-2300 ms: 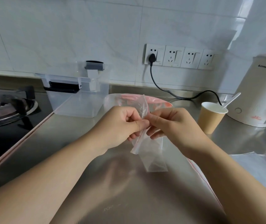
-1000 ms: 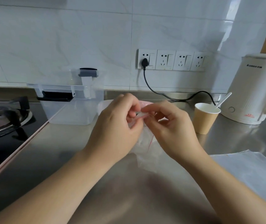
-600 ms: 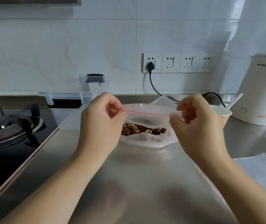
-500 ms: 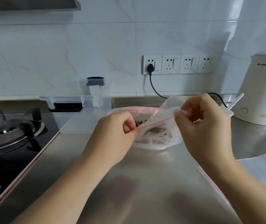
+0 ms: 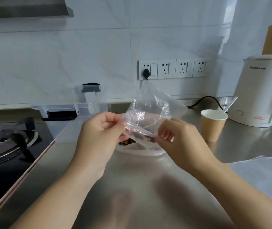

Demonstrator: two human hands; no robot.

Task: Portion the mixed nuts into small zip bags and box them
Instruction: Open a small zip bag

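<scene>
Nearest, two bare forearms are reaching in over the steel worktop (image 5: 132, 187), and a flat stack of clear plastic sheets (image 5: 262, 176) is lying at the near right. Further in, the left hand (image 5: 99, 134) is pinching the left end of a small clear zip bag (image 5: 150, 111) at its red-lined mouth, with thumb and fingers curled on the plastic. The right hand (image 5: 179, 139) is pinching the right end of the same mouth in the same way. The bag is being held in the air between both hands, its body billowing up and away from the person. Just beyond and below the hands, a white bowl (image 5: 141, 152) holding mixed nuts (image 5: 128, 141) is sitting on the worktop, partly hidden by the bag. To the right, a brown paper cup (image 5: 212, 126) is standing with a white spoon (image 5: 230, 104) in it. At the far left, a clear plastic box (image 5: 75, 116) with a dark latch is standing beside a gas hob (image 5: 6, 142). At the far right, a white kettle (image 5: 262, 90) is standing near the tiled wall, below a row of sockets (image 5: 173, 68).
</scene>
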